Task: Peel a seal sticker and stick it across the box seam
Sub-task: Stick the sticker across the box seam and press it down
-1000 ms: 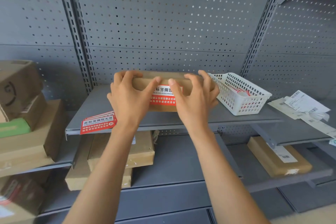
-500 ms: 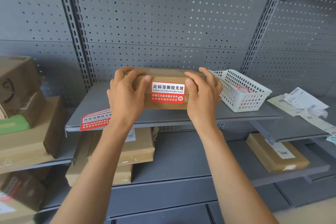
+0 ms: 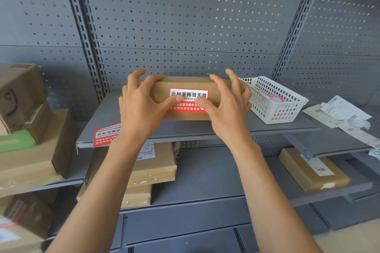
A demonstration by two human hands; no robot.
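Note:
A flat brown cardboard box (image 3: 189, 83) lies on the grey middle shelf (image 3: 185, 129), its front side facing me. A red and white seal sticker (image 3: 188, 98) sits across the seam on that side. My left hand (image 3: 139, 107) grips the box's left end, fingers over the top, thumb pressing on the sticker's left part. My right hand (image 3: 228, 104) grips the right end the same way, thumb on the sticker's right part. More seal stickers (image 3: 104, 136) lie stacked at the shelf's front left edge, partly behind my left wrist.
A white slotted basket (image 3: 273, 100) with red items stands right of the box. Loose shipping labels (image 3: 341, 115) lie on the right shelf. Cardboard parcels fill the left shelves (image 3: 30, 139), the shelf below (image 3: 152, 164) and the lower right (image 3: 312, 170). Pegboard backs everything.
Both thumbs had slid apart off the sticker half a second ago; now they have come back in and press on its left and right parts. The box stays on the shelf.

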